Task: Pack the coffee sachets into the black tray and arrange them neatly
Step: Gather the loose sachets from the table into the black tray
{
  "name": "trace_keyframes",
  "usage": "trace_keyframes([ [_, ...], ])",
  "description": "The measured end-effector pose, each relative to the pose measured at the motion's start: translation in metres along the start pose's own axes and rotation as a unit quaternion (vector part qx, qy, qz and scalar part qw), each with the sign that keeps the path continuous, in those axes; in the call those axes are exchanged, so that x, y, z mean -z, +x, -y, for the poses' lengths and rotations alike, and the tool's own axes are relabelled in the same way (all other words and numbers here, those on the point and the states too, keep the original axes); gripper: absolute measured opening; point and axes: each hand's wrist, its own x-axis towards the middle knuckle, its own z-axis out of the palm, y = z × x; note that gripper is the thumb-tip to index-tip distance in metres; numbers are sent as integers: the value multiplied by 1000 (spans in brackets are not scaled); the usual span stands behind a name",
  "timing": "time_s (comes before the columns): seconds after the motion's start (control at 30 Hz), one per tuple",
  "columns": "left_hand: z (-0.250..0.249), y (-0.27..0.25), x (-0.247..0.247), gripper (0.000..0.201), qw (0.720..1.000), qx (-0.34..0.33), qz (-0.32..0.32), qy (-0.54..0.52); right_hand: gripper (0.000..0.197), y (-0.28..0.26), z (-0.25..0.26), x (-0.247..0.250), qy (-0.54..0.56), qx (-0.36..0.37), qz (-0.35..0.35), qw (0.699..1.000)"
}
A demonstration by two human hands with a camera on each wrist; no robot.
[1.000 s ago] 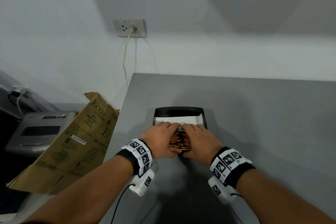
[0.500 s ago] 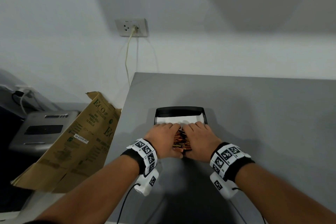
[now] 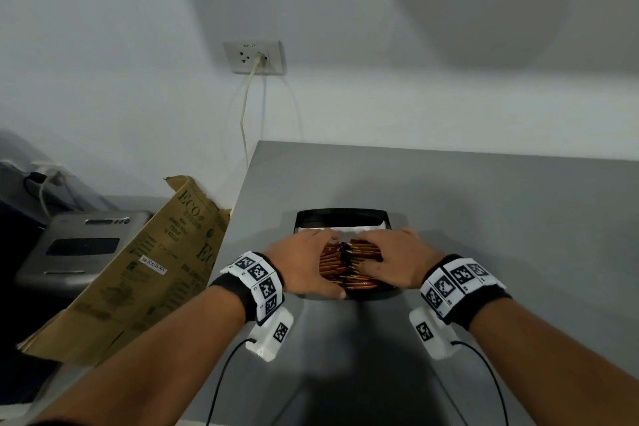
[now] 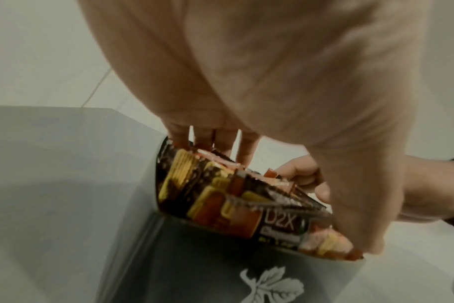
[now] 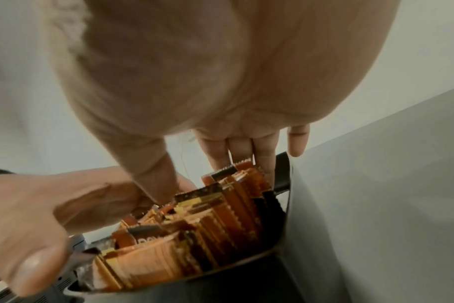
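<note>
While both hands are laid over it, a black tray (image 3: 340, 214) of coffee sachets (image 3: 349, 264) is seen at lower centre of the head view.

The sachets are packed upright inside the tray on the grey table (image 3: 484, 218). They are pressed from the left by the left hand (image 3: 304, 264) and from the right by the right hand (image 3: 397, 261), fingers extended and slightly bent, nothing gripped. A cardboard box (image 3: 138, 273) is seen at lower left, a wall socket (image 3: 254, 57) above.

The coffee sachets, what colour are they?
The coffee sachets are orange, brown and gold, shown best in the right wrist view.
</note>
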Motion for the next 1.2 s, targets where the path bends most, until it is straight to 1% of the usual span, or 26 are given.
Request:
trace_keyframes([
  [0.07, 1, 1, -5, 97, 1000, -6, -16, 10, 38, 2, 0, -1, -18, -4, 2, 1000],
  [0.13, 4, 3, -6, 90, 999, -9, -31, 9, 41, 4, -2, -1, -18, -10, -7, 1000],
  [0.27, 12, 2, -6, 97, 999, -4, -23, -42, 44, 3, -3, 1, -9, -12, -10, 1000],
  [0.4, 21, 2, -5, 80, 995, 6, -49, -82, 43, 4, -2, 3, 4, -19, -8, 1000],
  [0.5, 23, 2, -6, 66, 997, -2, -44, -57, 48, 7, -1, 4, -5, -29, -11, 999],
  [0.57, 21, 2, -9, 62, 998, -12, -36, -45, 41, 10, 1, 5, -18, -36, -14, 999],
  [0.63, 21, 2, -12, 62, 999, -13, -37, -35, 34, 12, 2, 5, -23, -42, -20, 999],
  [0.73, 18, 1, -12, 61, 998, -12, -41, -37, 29, 13, -2, 5, 0, -49, -23, 999],
  [0.83, 14, 2, -11, 62, 998, -29, -41, -44, 22, 14, -4, 8, 16, -51, -15, 998],
  [0.93, 15, 3, -15, 68, 997, -46, -47, -41, 26, 14, -3, 10, 14, -51, -6, 999],
  [1.0, 15, 3, -19, 74, 997, -44, -45, -41, 33, 15, -1, 13, 13, -48, 12, 999],
  [1.1, 14, 2, -22, 86, 998, -39, -28, -26, 39, 14, 0, 16, 23, -53, 42, 997],
  [1.2, 14, 1, -19, 88, 999, -39, -6, -24, 46, 11, 0, 16, 34, -50, 59, 996],
])
